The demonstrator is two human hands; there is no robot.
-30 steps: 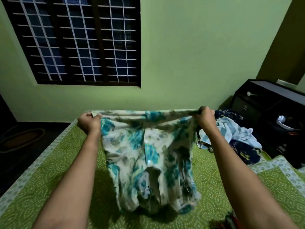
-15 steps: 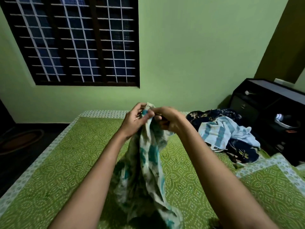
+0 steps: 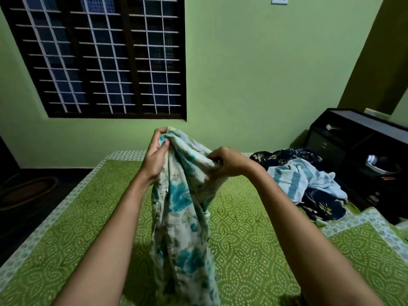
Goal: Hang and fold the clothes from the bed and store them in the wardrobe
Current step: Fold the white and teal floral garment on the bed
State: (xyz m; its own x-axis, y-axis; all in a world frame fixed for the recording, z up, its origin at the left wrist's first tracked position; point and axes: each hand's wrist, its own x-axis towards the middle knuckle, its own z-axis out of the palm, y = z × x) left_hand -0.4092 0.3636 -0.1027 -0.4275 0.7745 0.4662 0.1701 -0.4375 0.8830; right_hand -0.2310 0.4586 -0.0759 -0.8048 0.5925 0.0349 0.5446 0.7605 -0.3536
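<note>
Head view looked down over a green-printed bed (image 3: 66,239) toward a green wall. At far left, a dark oval mat (image 3: 26,193) lay on the floor beside the bed. Above it a barred window (image 3: 99,56) with a white grille filled the upper left of the wall.

Near the middle, the left hand (image 3: 155,155) was raised, its fingers and thumb curled round the top edge of a white garment with teal flowers (image 3: 183,217), pinching it at its highest point. The cloth hung from that grip in a long gathered fall, its lower part reaching the near edge of the view over the bed. Just to the right and a little lower, the right hand (image 3: 229,162) gripped a bunched fold of the same garment, fingers closed into the fabric. Both forearms stretched in from the near edge.

Further right, a pile lay on the far right part of the bed: a white towel with blue stripes (image 3: 302,180) resting on a dark navy floral cloth (image 3: 322,206). Beyond the pile, at far right, stood a black cabinet (image 3: 357,138) with open shelves, against the wall.
</note>
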